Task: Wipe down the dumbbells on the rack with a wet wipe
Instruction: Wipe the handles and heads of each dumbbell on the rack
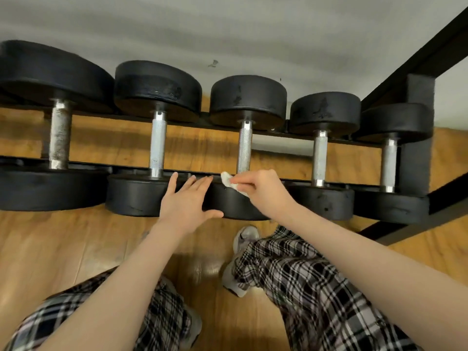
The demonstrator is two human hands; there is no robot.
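Five dumbbells (244, 148), one wet wipe (229, 183), two hands (187, 198).

Nothing here can be read. The black heads of the dumbbells (245, 148) on the rack (415, 158) show only scuffs and pale smears, no numbers or brand marks that I can make out. The wall behind bears a small dark mark, not lettering.

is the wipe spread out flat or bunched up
Bunched up. The wet wipe shows as a small crumpled wad pinched in the right hand against the middle dumbbell, not laid flat.
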